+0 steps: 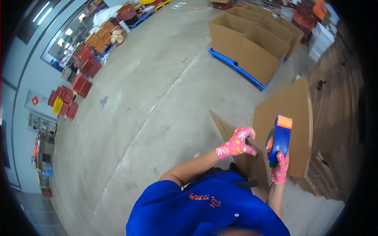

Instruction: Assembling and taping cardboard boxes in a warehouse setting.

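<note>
My left hand (239,143), in a pink flowered glove, is closed on the upper edge of a brown cardboard carton (260,166) in front of my body. One flap of this carton sticks out toward the far left. In a matching glove, my right hand (280,169) grips a blue tape dispenser (281,137) with an orange front end. The dispenser is held upright just right of the carton's edge. Part of the right hand's fingers is hidden behind the dispenser, and the carton's lower part is hidden by my body.
Flat cardboard sheets (334,118) stand stacked at my right, one large panel (289,114) leaning in front. Open cartons (258,53) stand on a blue pallet (240,70) ahead. Red crates (82,84) line the left wall. Grey concrete floor (157,86) stretches between.
</note>
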Demonstrator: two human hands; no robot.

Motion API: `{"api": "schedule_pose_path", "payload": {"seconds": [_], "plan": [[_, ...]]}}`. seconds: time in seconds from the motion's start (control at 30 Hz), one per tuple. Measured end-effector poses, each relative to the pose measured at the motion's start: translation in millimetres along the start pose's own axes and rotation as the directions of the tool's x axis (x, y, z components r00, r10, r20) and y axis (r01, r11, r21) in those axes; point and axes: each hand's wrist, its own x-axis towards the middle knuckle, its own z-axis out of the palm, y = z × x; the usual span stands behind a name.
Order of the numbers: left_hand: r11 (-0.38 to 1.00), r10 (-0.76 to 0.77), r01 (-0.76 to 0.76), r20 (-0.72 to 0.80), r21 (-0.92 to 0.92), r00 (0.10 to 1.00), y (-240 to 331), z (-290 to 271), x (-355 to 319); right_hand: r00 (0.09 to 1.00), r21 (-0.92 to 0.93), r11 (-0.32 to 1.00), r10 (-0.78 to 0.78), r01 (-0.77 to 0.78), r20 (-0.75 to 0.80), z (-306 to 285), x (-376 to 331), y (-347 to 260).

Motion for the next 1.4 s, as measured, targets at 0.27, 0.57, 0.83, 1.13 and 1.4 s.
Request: {"api": "schedule_pose_path", "payload": {"seconds": [0.27, 0.57, 0.83, 1.13, 1.4], "plan": [[0.917, 0.383, -0.280, -0.433, 0.285, 0.816, 32, -94, 67, 0.984, 0.167, 0.977, -0.109, 0.132, -0.139, 23, 101, -6], [0.808, 0.446, -0.406, 0.007, 0.428, 0.895, -30, -44, -28, 0.920, -0.058, 0.929, 0.369, -0.365, 0.128, 48, 87, 63], [0.907, 0.120, -0.257, 0.380, 0.333, 0.917, -171, 13, -128, 0.665, 0.005, 0.720, 0.644, -0.694, -0.380, -3, 15, 273], [0.865, 0.152, -0.215, 0.172, 0.453, 0.973, -173, 44, -149, 0.844, -0.008, 0.856, 0.507, -0.516, -0.171, 62, 66, 197], [0.766, -0.633, 0.609, -0.408, -0.205, 0.658, -137, 85, -116, 0.869, 0.507, 0.777, 0.484, -0.373, -0.103, 95, 128, 167]]}}
